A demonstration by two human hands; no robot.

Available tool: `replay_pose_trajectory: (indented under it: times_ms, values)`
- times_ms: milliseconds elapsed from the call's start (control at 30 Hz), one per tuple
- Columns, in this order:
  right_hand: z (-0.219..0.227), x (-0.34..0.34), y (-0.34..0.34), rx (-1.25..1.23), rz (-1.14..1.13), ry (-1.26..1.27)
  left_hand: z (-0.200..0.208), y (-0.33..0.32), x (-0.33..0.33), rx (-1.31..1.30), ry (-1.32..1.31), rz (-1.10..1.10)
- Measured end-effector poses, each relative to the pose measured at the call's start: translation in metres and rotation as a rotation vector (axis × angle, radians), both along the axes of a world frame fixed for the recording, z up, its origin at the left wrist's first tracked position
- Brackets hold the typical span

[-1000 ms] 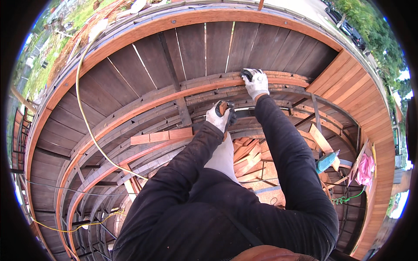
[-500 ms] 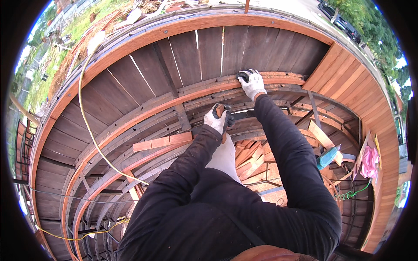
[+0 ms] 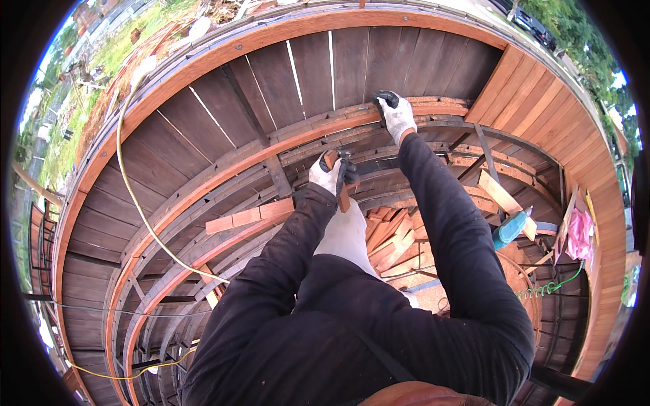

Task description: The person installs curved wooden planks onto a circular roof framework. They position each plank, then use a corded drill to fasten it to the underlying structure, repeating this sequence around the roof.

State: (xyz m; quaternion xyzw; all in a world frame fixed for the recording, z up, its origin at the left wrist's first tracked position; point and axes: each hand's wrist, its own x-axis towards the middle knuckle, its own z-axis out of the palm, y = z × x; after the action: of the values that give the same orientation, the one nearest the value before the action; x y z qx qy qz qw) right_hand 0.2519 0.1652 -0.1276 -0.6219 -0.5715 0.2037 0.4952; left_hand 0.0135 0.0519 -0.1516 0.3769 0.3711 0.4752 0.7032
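Observation:
My left hand (image 3: 328,174), in a white glove with dark fingertips, is closed around a short brown piece of wood (image 3: 344,199). One end of the wood sticks out above the fingers and the other hangs below them. My right hand (image 3: 398,116), gloved the same way, is at the curved wooden rail (image 3: 318,125), further off and to the right. Its fingers are curled together at the rail's top; whatever is between them is hidden. A small grey piece lies on the rail just left of that hand.
Curved ribs surround me, with dark planks (image 3: 271,81) beyond and reddish slats (image 3: 525,101) at right. Several wood offcuts (image 3: 396,240) lie below. A teal power tool (image 3: 512,229), a pink bag (image 3: 580,233) and a green coiled hose (image 3: 542,289) are right; a pale hose (image 3: 128,179) runs left.
My right fingers have curled in more and the hand has turned slightly at the rail. My left hand, still holding the wood, has shifted slightly left and up. The view has tilted a little.

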Motion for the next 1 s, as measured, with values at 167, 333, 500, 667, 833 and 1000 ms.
replay_pose_trajectory:
  times_ms: [167,333,500,667,833,1000]
  values:
    - [0.009,0.003,-0.011,0.032,0.01,-0.039,0.001,0.001,0.0,0.019,0.002,-0.006]
    - [0.034,0.003,-0.025,-0.135,0.322,0.808,0.003,0.0,0.001,0.013,0.01,0.003]
    - [0.051,0.0,-0.091,-0.086,0.482,1.272,0.008,0.003,-0.004,0.01,0.006,-0.043]
    - [0.018,-0.008,-0.236,-0.094,0.211,0.738,0.006,0.003,-0.009,0.05,0.013,-0.05]
    - [-0.005,0.008,-0.389,-0.079,-0.56,0.476,0.009,0.0,-0.013,0.054,-0.001,-0.106]
    - [0.013,0.07,-0.46,-0.049,-1.07,-0.414,0.0,-0.067,0.003,0.072,0.054,-0.549]
